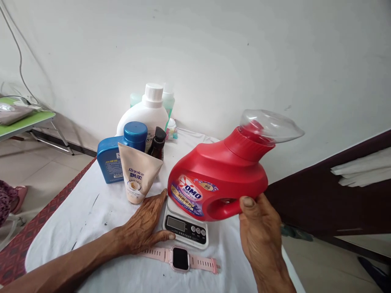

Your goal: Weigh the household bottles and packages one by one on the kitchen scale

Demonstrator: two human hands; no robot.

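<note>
Right hand holds red detergent bottle tilted over the scale

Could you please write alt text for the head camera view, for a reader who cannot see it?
The right hand holds a tilted red detergent bottle by its handle over a small kitchen scale, which the left hand touches. A pink watch lies in front; more bottles and a tube stand behind.

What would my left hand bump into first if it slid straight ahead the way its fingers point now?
The left hand lies flat on the white cloth, fingers pointing right. It would meet the kitchen scale at once, since the fingertips already seem to touch its edge, though depth is uncertain.
</note>
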